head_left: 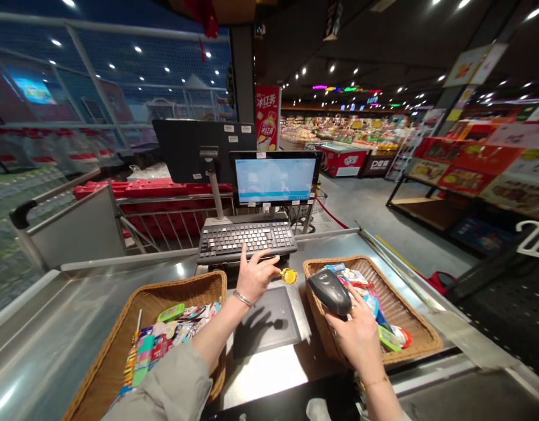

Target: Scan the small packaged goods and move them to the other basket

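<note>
Left hand held open above the stainless steel surface, fingers spread, nothing in its grasp, a thin bracelet at the wrist. Just beside its fingertips, a small yellow packet, apparently lying on the surface, between the black keyboard and the right wicker basket; any contact with the fingers impossible to tell. Right hand closed around a black handheld barcode scanner, fingers wrapped beneath it, held over the right wicker basket and its heaped snack packets. Left wicker basket nearer the body, filled with colourful packets; a dark flat pad between the two baskets, beyond it a till monitor.

Risks, as judged: the yellow packet flicked under the keyboard or over a basket rim by a careless sweep of those spread fingers; the scanner dropped onto the packets or against the steel through a loosened grip; snack packets spilled over the rim if nudged by the wrist; keys pressed by a stray fingertip, with unwanted input at the till.
</note>
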### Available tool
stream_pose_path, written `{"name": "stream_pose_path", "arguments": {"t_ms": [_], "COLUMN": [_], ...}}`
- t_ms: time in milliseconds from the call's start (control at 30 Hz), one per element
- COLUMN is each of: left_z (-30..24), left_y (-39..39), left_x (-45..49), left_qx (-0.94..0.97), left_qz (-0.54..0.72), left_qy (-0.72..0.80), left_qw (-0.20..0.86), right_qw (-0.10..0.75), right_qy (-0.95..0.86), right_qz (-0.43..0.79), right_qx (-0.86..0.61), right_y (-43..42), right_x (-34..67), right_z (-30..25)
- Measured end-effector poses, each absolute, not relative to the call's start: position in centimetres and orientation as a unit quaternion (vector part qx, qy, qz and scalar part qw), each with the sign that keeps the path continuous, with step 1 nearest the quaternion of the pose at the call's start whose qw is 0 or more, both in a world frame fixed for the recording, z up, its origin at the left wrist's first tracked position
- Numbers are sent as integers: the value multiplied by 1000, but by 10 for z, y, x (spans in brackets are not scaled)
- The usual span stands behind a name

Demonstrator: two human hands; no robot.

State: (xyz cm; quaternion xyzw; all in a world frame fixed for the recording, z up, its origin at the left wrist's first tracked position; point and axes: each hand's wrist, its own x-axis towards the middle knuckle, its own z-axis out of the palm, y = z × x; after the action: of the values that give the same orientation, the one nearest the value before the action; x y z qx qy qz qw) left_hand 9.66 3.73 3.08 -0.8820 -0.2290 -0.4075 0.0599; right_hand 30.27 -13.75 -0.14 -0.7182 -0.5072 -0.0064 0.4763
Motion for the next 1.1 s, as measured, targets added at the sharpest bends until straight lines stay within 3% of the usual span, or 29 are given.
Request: {"name": "stream_pose_path", "arguments": {"t_ms": [333, 867, 1100], "left_z": [27, 2, 0], "left_y": [32, 19, 3], "left_x": [142, 228, 264], "left_qx": [-893, -925, -950], "left_qz": [-413, -365, -263], "left_qy": [-175, -106, -162], "left_qw": [41, -22, -35], "right_qw": [539, 513, 502], "right_qy": [-330, -179, -180], "right_qz": [10, -43, -46], "right_qx": [-775, -838, -845], "right_y": [-161, -196, -201], "right_x": [321, 350, 358], "right_z": [9, 14, 9]}}
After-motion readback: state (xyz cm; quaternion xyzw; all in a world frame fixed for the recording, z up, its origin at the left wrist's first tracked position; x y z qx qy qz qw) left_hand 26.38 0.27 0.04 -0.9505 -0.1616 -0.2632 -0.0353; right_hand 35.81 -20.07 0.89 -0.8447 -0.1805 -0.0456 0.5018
